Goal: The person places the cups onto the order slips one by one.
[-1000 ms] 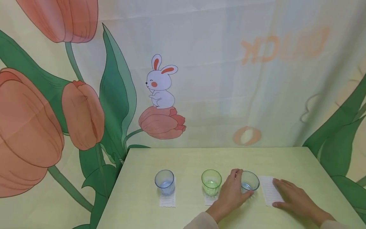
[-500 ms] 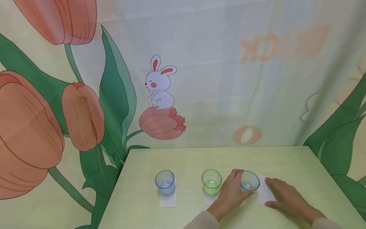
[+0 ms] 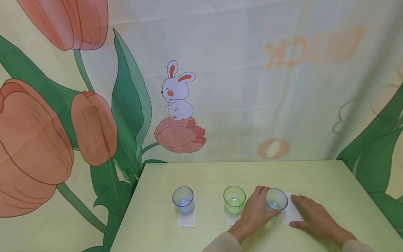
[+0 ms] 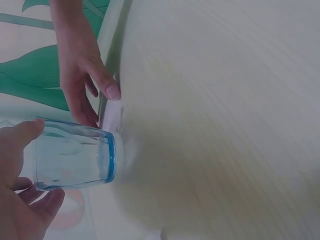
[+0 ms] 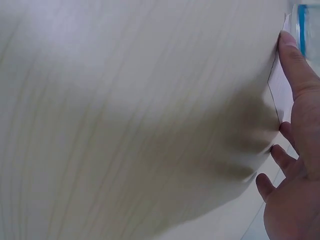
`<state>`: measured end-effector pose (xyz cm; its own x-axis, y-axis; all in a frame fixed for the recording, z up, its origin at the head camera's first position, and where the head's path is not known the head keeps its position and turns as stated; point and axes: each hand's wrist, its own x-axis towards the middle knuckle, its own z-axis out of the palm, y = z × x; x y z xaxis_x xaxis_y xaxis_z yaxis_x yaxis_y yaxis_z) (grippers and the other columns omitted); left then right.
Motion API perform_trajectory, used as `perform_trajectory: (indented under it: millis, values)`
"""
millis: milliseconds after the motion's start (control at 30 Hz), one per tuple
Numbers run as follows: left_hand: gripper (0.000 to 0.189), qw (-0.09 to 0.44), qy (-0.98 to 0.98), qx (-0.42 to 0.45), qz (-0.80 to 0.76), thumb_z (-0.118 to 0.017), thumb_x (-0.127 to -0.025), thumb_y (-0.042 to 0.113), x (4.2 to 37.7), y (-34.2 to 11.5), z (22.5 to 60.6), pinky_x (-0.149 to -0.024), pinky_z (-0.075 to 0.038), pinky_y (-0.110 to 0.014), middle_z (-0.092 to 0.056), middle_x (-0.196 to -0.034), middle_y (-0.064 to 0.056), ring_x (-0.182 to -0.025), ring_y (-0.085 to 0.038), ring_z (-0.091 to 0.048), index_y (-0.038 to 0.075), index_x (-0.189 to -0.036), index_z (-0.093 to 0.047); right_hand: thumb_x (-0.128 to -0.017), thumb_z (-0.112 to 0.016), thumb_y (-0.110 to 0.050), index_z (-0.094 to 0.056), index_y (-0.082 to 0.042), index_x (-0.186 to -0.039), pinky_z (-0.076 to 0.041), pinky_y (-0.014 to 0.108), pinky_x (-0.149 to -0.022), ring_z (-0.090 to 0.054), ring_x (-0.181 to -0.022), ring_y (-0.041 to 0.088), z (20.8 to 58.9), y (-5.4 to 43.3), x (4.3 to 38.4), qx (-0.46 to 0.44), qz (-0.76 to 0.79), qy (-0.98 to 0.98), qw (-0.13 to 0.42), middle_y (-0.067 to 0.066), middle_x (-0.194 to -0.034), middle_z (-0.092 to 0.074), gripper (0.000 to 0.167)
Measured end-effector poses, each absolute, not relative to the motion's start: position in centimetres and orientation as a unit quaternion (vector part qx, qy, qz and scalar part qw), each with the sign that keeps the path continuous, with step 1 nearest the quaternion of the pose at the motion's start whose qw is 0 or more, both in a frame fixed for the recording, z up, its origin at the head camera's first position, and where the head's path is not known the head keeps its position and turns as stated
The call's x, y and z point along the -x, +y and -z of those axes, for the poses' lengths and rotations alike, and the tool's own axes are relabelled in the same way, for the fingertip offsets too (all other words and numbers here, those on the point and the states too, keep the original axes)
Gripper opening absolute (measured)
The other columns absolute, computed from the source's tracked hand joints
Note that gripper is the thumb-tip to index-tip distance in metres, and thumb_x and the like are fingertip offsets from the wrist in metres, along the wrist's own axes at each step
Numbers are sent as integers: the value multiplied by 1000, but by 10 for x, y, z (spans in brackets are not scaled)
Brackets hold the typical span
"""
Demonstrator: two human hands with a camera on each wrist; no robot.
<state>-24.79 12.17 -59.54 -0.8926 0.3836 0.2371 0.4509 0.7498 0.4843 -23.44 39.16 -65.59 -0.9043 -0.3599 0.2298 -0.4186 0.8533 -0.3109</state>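
My left hand (image 3: pixel 253 211) grips a clear bluish glass (image 3: pixel 280 200) from its left side, thumb on the near side and fingers behind. In the left wrist view the glass (image 4: pixel 72 155) is upright against the table, its thick blue base close to the tabletop; whether it touches is hard to tell. Beside it on the right lies a white paper slip (image 3: pixel 291 211) with faint lines. My right hand (image 3: pixel 316 218) touches this slip's right edge with extended thumb and fingertips. In the right wrist view the thumb (image 5: pixel 295 62) rests at the paper's edge near the glass.
On the pale table (image 3: pixel 201 234), a green glass (image 3: pixel 234 201) stands left of my left hand, over a paper slip (image 3: pixel 232 219). Farther left, a blue glass (image 3: pixel 183 201) stands over another slip (image 3: pixel 186 221). A curtain (image 3: pixel 226 105) printed with tulips and a rabbit hangs behind.
My right hand has moved left, and the paper slip has slid left with it, closer to the glass. My left hand keeps its grip on the glass in about the same place.
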Motion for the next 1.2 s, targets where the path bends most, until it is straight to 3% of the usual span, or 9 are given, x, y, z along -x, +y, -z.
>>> perform_trajectory:
  millis: [333,800,1200]
  values:
    - [82,57,-920,244,302,-86,-86,54,246,129,587,-102,-50,-19,-52,-147,7,-125,-10,-62,16,-150,-52,-71,-87,-72,-55,-3,-150,-45,75,-100,-55,-133,50,661,371,237,-183,-220,-956,68,23,-144,-62,109]
    - [81,50,-915,237,324,-87,-86,51,247,138,595,-99,-51,-18,-52,-146,7,-123,-10,-62,17,-150,-52,-71,-87,-71,-56,-1,-148,-45,75,-99,-54,-133,50,660,367,233,-178,-233,-953,80,20,-145,-63,109]
    - [80,48,-917,223,327,-89,-84,52,252,148,603,-100,-51,-19,-54,-143,11,-123,-8,-62,21,-148,-53,-77,-92,-52,-56,2,-148,-43,74,-104,-54,-132,53,653,371,235,-168,-266,-948,51,25,-144,-62,96]
